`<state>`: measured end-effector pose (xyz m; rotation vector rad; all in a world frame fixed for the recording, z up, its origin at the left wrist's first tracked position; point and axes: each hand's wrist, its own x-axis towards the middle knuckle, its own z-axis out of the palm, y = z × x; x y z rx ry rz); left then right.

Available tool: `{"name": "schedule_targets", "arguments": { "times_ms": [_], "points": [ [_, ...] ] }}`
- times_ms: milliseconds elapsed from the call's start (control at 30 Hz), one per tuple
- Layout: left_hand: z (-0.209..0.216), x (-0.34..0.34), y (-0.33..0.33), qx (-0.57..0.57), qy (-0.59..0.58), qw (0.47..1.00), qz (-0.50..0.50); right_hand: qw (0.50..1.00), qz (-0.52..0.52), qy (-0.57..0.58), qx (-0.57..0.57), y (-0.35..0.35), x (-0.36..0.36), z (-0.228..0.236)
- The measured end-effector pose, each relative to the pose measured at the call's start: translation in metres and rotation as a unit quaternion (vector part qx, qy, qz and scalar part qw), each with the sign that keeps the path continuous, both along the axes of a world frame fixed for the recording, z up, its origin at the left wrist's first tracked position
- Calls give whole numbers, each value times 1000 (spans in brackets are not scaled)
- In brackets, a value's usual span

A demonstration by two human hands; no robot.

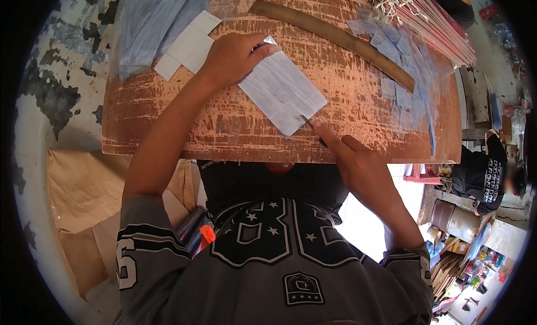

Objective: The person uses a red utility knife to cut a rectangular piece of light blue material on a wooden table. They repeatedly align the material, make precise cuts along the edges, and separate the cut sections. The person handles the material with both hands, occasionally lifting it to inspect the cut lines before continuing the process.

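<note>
A pale grey, thin sheet or stack of sheets lies slantwise on the worn wooden table. My left hand is closed over its far left corner, the thumb pressed on its edge and the other fingers curled out of sight. In my right hand is a slim knife, gripped with the index finger stretched along it. The dark blade tip touches the sheet close to its near right edge. Beside my left hand lies a white card with ruled lines, partly behind the wrist.
A curved-looking brown wooden strip crosses the table's far side. Bluish plastic sheets are piled at the far left, with cut bluish pieces at the right. Reddish sticks with white strings lie far right. Another person is off to the right.
</note>
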<state>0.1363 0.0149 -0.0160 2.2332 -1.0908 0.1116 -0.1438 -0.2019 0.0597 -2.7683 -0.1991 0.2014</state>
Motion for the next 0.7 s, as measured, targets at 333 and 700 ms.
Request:
{"name": "schedule_targets", "arguments": {
  "times_ms": [333, 700],
  "points": [
    [8, -1, 0, 27, 26, 999, -13, 1000, -17, 22, -7, -3, -11, 3],
    [0, 3, 1, 5, -9, 1000, -15, 994, -63, -17, 84, -2, -2, 17]
  ]
}}
